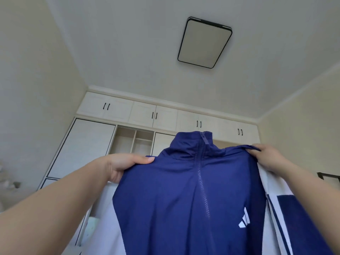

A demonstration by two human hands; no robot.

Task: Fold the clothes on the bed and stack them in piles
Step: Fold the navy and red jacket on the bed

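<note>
A white wardrobe point(128, 129) fills the wall beyond the fingers, its upper cupboards point(154, 115) carrying dark paired handles. Between the fingers, further back, an open shelf compartment point(134, 142) shows. High above the fingers, a black-rimmed ceiling light point(204, 42) sits flat.

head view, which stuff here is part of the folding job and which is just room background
Part of the job:
- blue and white zip jacket, held up by its shoulders
- left hand gripping one shoulder
- right hand gripping the other

Just background:
- wardrobe, one section open
- ceiling light
</note>
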